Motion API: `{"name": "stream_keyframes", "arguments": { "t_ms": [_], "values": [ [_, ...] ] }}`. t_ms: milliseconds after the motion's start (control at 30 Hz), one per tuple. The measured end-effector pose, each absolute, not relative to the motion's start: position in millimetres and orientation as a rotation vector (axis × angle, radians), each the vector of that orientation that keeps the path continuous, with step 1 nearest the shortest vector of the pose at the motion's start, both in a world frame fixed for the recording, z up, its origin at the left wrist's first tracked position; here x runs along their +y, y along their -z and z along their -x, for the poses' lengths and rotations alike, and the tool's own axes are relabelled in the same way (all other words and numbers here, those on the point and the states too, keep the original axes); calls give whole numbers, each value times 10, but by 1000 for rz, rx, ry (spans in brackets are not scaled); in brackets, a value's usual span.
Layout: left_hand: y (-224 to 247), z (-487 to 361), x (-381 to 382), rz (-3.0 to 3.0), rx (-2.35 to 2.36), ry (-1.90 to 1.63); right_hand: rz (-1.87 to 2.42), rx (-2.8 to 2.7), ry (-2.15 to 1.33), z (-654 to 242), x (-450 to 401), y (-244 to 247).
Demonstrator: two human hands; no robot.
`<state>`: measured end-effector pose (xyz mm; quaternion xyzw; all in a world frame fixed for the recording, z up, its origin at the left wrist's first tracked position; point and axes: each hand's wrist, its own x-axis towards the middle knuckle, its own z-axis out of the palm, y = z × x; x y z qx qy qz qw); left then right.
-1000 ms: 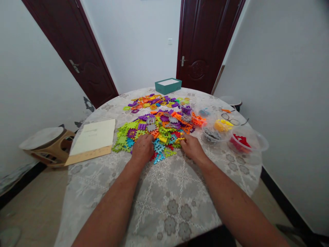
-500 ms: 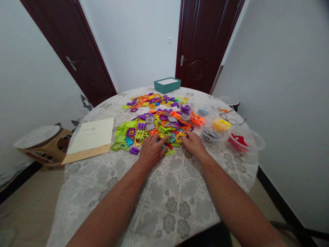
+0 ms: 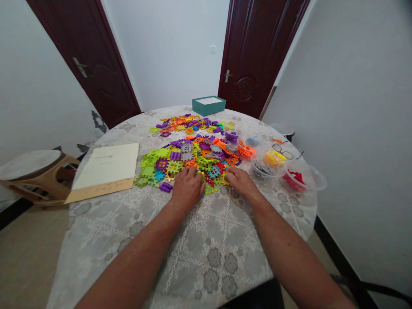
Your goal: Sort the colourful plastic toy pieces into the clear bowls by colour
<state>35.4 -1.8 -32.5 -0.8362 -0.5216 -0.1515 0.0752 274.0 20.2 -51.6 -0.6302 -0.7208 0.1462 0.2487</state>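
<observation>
A heap of colourful interlocking plastic building pieces (image 3: 187, 157) lies in front of me, mostly toothed square plates. My left hand (image 3: 187, 187) is at its near edge, fingers curled down and thumb drawn in. Beside its fingertips a small yellow piece (image 3: 200, 172) shows; whatever is under the fingers is hidden. At the heap's right edge, my right hand (image 3: 238, 181) has its thumb and fingers closed on the edge of a yellow toothed plate (image 3: 224, 178). Between the hands lie a blue window-like plate (image 3: 214, 171) and a green plate (image 3: 210, 189).
Clear plastic bowls of sorted pieces stand to the right, including red (image 3: 295, 180), yellow (image 3: 275, 158), grey (image 3: 263, 168) and orange (image 3: 246, 149). Glasses (image 3: 286, 151) lie beyond them. A second heap (image 3: 186, 124), a green box (image 3: 209, 106) and a paper pad (image 3: 107, 165) share the round table.
My left thumb has drawn in from its stretched position, and the left fingers have curled more. My right hand stays at the yellow plate, slightly lower. The whole view has shifted a little.
</observation>
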Motion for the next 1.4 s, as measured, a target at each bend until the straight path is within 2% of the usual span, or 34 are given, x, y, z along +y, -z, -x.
{"name": "stream_keyframes", "arguments": {
  "t_ms": [233, 533, 767, 900, 1133, 1233, 1400],
  "values": [
    [346, -376, -26, 2590, -1527, 545, 1764, -1889, -280, -2593, 158, 601],
    [442, -430, -67, 2509, -1535, 561, 1371, -2012, -389, -2542, 130, 618],
    [385, -316, -90, 2638, -1404, 578, 1582, -1781, -345, -2690, 202, 625],
    [451, -296, -75, 2755, -1300, 670, 1546, -1563, -534, -2694, 241, 621],
    [439, -335, -84, 2785, -1314, 1145, 1327, -1260, -1091, -2566, 210, 591],
    [377, -329, -92, 2758, -1555, 1396, 1165, -1287, -1192, -2449, 136, 560],
    [353, -327, -53, 2878, -2144, 1858, 1061, -1423, -1165, -2216, -3, 547]
  ]
}}
